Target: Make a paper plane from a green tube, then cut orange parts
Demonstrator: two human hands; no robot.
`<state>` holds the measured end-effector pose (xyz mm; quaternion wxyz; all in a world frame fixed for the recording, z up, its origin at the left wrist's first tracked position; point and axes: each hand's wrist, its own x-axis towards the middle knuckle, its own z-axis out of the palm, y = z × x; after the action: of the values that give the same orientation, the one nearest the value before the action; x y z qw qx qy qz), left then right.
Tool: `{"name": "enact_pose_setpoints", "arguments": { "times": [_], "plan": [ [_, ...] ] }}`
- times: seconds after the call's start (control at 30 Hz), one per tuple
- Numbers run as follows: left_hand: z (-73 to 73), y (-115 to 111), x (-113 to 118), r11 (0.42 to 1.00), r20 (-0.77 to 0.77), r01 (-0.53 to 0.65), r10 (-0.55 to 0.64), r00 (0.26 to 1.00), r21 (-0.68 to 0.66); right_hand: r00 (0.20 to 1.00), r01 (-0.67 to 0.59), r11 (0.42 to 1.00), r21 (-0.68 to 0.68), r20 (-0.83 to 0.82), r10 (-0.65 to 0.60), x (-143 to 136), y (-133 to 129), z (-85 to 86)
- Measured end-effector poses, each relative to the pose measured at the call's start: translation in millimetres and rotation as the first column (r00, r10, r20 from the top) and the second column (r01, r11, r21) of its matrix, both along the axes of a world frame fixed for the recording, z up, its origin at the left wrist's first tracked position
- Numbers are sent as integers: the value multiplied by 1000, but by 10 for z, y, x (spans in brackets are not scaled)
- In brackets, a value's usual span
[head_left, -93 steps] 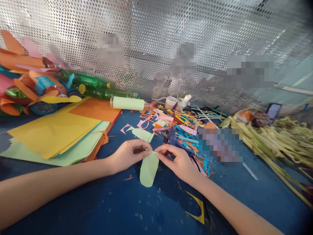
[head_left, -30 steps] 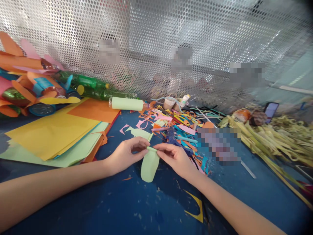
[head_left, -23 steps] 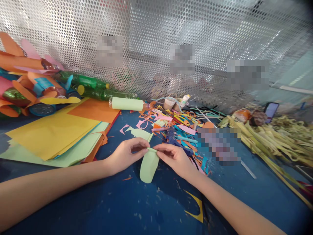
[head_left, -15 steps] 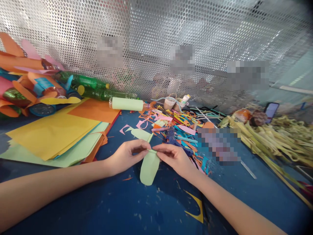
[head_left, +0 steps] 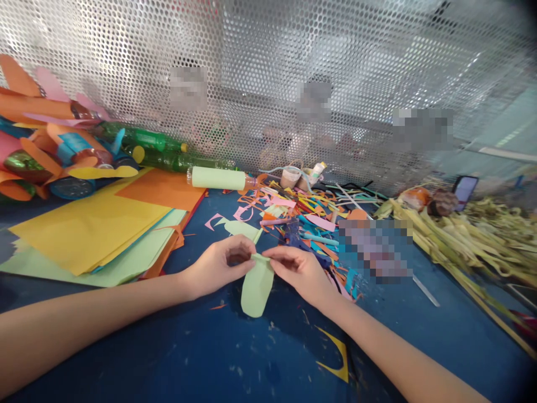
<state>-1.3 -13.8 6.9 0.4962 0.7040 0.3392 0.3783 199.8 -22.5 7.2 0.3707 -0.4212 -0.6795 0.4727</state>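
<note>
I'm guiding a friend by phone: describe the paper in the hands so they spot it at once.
On the blue table, find where the left hand and right hand nearly meet. Pinched between them by its upper edge is a light green paper piece with a rounded lower end. Unlike the green cutout lying just beyond, both hands hold it.

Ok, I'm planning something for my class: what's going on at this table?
A person's left hand and right hand pinch the top end of a rounded, pale green paper piece, where a narrow fold seems to run. Its free end points toward the person, over the blue table. Beyond the hands lies another pale green paper cutout, with a heap of multicoloured paper scraps to its right. Farther back, a transparent bottle wrapped in pale green paper lies on its side.
</note>
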Motion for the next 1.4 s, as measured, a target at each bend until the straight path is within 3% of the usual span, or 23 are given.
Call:
{"name": "enact_pose_setpoints", "arguments": {
  "times": [0.27, 0.57, 0.8, 1.07, 1.2, 1.4],
  "plan": [
    [-12, 40, -13, 996, -36, -21, 18, 999, -92, 987, 37, 991, 126, 150, -56, -31, -73, 26],
    [0, 37, -9, 996, -52, -28, 24, 998, -83, 999, 44, 999, -4, 31, -44, -17, -47, 57],
    [-8, 31, -16, 996, -50, -44, 40, 998, -72, 996, 0, 1000, -19, 93, 2, -29, -24, 46],
    [24, 22, -4, 994, -30, -20, 17, 999, -111, 977, 26, 990, 141, 208, -56, -33, -76, 22],
    [27, 22, 0, 997, -41, -57, 55, 998, -54, 965, 55, 971, 233, 238, -112, -41, -93, 60],
    [-9, 26, -1, 995, -24, -105, 104, 994, -1, 976, 72, 973, 221, 187, -115, -28, -65, 77]
  ]
}}
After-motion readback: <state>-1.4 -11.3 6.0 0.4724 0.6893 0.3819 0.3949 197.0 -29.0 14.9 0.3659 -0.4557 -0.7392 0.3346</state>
